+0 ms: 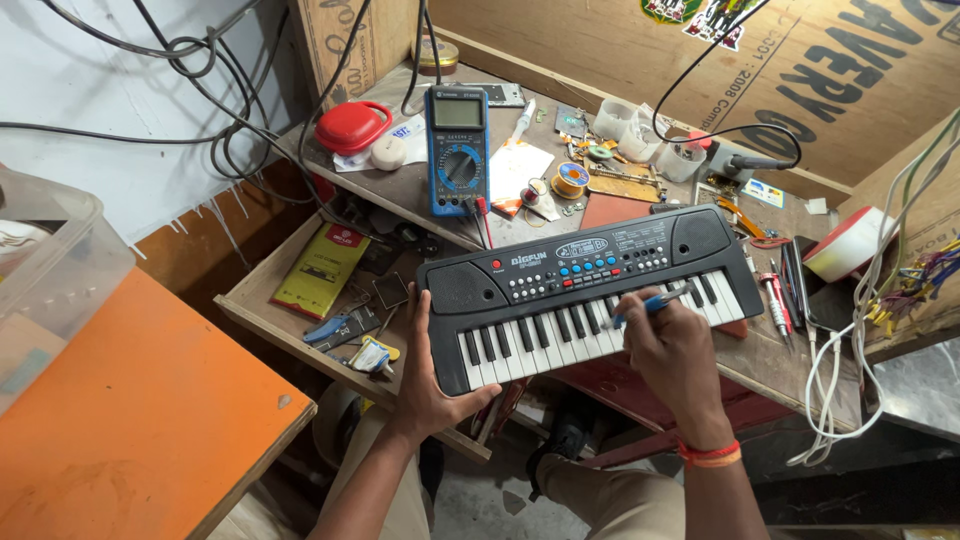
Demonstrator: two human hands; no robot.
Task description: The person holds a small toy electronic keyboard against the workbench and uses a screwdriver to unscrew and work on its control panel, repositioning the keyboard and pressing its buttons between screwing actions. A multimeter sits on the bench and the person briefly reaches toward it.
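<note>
A small black toy keyboard [560,275] with white and black keys lies tilted across the workbench edge. My left hand [430,385] grips its lower left corner from underneath, thumb against the side. My right hand [670,350] rests over the right half of the keys and holds a blue-handled screwdriver [650,303], its tip pointing toward the upper keys. A red and orange band circles my right wrist.
A blue digital multimeter [457,150] stands behind the keyboard with red and black leads. A red lidded case [352,126], solder spool [570,180] and small parts litter the bench [400,185]. An open drawer [300,310] holds tools. An orange table [130,420] sits left. White cables [835,370] hang right.
</note>
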